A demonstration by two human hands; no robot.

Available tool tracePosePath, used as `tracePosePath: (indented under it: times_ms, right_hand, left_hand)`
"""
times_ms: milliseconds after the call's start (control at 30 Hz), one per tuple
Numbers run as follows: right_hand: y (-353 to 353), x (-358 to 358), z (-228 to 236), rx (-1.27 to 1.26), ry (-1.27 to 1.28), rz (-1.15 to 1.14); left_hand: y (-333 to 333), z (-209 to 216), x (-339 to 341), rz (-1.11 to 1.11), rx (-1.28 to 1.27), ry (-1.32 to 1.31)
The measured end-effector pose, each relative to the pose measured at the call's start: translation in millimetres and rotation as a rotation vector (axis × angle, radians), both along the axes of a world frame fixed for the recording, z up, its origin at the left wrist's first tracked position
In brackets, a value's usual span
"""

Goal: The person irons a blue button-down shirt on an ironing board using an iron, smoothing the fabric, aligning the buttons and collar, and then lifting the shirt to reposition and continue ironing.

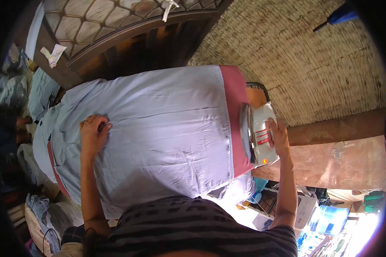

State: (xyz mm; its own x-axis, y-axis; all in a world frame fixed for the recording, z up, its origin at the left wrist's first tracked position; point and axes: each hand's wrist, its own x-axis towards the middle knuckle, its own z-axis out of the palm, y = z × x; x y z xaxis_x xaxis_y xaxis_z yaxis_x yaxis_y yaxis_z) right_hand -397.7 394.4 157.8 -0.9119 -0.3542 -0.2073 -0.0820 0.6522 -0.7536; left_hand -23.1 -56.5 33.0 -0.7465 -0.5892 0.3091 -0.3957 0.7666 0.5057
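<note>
A pale blue-grey shirt (pixel 167 124) is spread over the ironing board, wrinkled toward its near side. The board's pink cover (pixel 236 98) shows at the right end. My right hand (pixel 279 138) grips the handle of a white iron (pixel 261 128) at that end. The iron is tilted so its metal soleplate faces left, and a small orange light glows on it; whether it rests on the board I cannot tell. Over the shirt's left part, my left hand (pixel 94 128) has its fingers curled onto the cloth near a small button.
A dark metal gate (pixel 133 47) stands beyond the board, and a woven mat wall (pixel 296 64) rises at the far right. Bagged clothes (pixel 15 90) are piled at the left. At the lower right are a blue water jug (pixel 330 219) and a white appliance (pixel 305 207).
</note>
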Motion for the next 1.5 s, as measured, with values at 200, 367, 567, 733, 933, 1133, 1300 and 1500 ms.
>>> tracePosePath:
  times_ms: [200, 367, 567, 733, 933, 1133, 1300, 1500]
  right_hand:
    - [6, -97, -22, 0.171, 0.197, -0.103]
    - [20, -139, -62, -0.166, -0.024, -0.143]
    - [56, -186, -87, 0.323, 0.429, 0.016]
    - [-74, -65, -91, 0.1, 0.917, 0.284]
    - [-263, 136, -110, -0.291, 0.628, 0.936]
    - [-317, 178, -130, -0.277, 0.611, 1.006]
    - [-317, 175, -131, -0.31, 0.483, 0.948]
    - [-314, 173, -133, -0.328, 0.321, 0.883]
  left_hand:
    - [7, 6, 12, 0.061, -0.002, -0.068]
    - [8, 6, 6, 0.077, 0.092, -0.108]
    - [6, -3, 7, 0.073, 0.091, -0.001]
    - [13, -2, 16, 0.09, 0.117, 0.032]
    - [14, 5, 9, 0.021, 0.154, 0.013]
    - [5, -15, 15, -0.009, 0.222, 0.256]
    - [1, -18, 13, -0.003, 0.114, 0.205]
    - [-2, -12, 5, 0.002, 0.037, 0.157]
